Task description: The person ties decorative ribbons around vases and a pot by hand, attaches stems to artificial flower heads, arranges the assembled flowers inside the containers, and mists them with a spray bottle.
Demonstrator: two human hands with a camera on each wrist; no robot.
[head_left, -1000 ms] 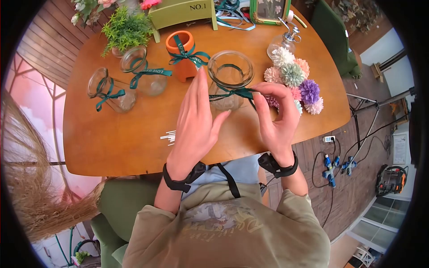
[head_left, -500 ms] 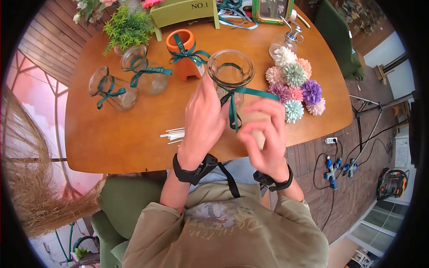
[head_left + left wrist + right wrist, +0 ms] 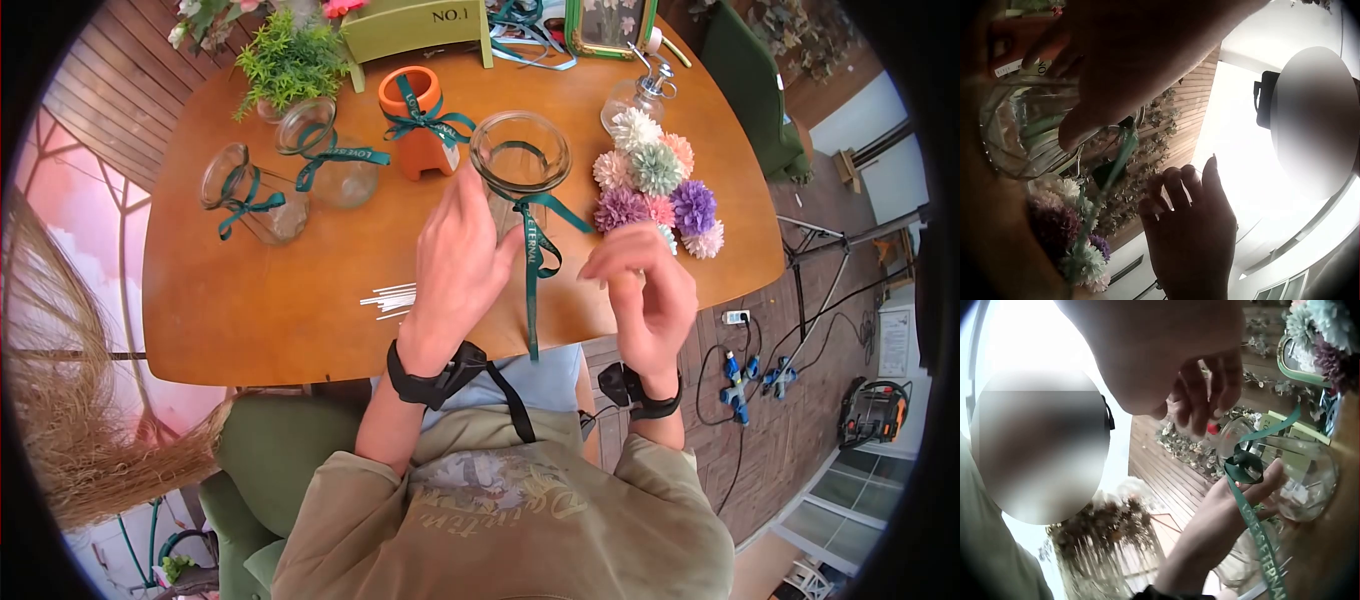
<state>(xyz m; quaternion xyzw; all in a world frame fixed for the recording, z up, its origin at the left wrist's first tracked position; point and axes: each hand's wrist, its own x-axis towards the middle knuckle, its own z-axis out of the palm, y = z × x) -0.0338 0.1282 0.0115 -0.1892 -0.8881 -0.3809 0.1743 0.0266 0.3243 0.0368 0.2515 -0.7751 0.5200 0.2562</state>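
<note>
A clear glass jar [image 3: 507, 186] stands on the table in front of the person. A dark green ribbon [image 3: 532, 275] with light lettering is tied at its neck, in a looped knot; one tail hangs toward the table's near edge, another points right. My left hand [image 3: 460, 265] holds the jar's left side, its thumb [image 3: 1270, 478] on the glass just below the knot in the right wrist view. To the right of the ribbon, my right hand [image 3: 645, 290] hovers with loosely bent fingers and nothing between them. Beyond it lie pompom flowers [image 3: 656, 170].
Two ribboned glass jars [image 3: 283, 220] and an orange pot [image 3: 420, 155] stand left and behind. White sticks [image 3: 390, 300] lie left of my left hand. At the back are a spray bottle [image 3: 630, 98], a green plant [image 3: 285, 65], a green planter [image 3: 415, 35] and a frame [image 3: 575, 45].
My right hand has let go of the ribbon at the jar's neck and drawn back right. The ribbon's tail now hangs down. My left hand has closed in on the jar's side.
</note>
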